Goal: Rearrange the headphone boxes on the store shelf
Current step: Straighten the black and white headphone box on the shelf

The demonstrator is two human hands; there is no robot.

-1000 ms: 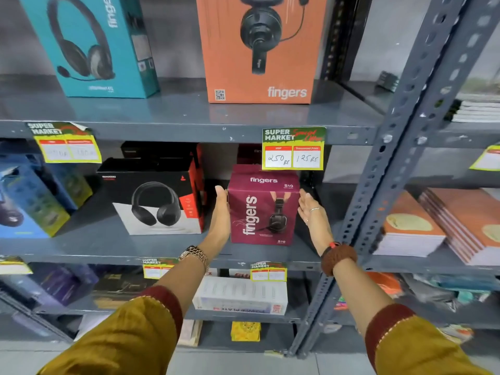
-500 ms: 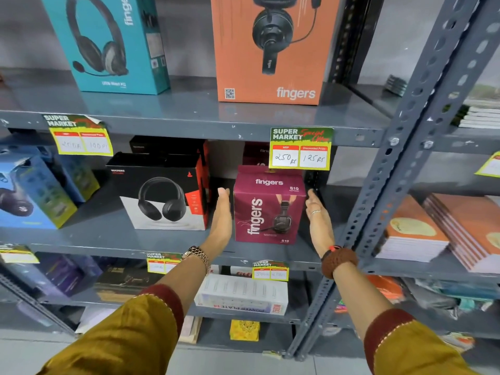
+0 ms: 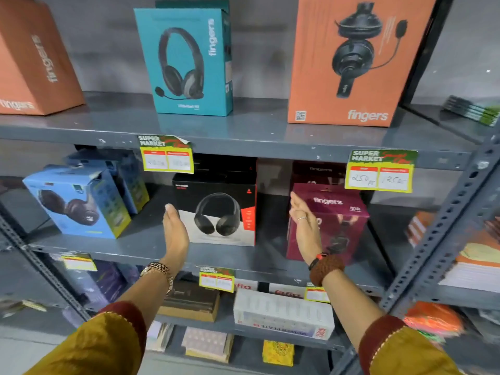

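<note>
On the middle shelf (image 3: 140, 242) stand a blue headphone box (image 3: 78, 201), a black headphone box (image 3: 216, 209) and a maroon "fingers" box (image 3: 338, 220). My left hand (image 3: 174, 230) is flat and open at the black box's left front corner. My right hand (image 3: 304, 226) is flat and open in front of the maroon box's left side, to the right of the black box. Neither hand holds anything. On the upper shelf stand a teal headphone box (image 3: 186, 60) and two orange boxes (image 3: 354, 58), (image 3: 35, 58).
A grey perforated upright (image 3: 443, 231) rises at the right, with stacked notebooks (image 3: 476, 266) beyond it. Yellow price tags (image 3: 381, 171) hang from the shelf edges. The lower shelf holds a white box (image 3: 284, 312) and a brown box (image 3: 192, 301).
Both hands have left the sides of the maroon box and shifted left; they now flank the black box. The view has swung left and up.
</note>
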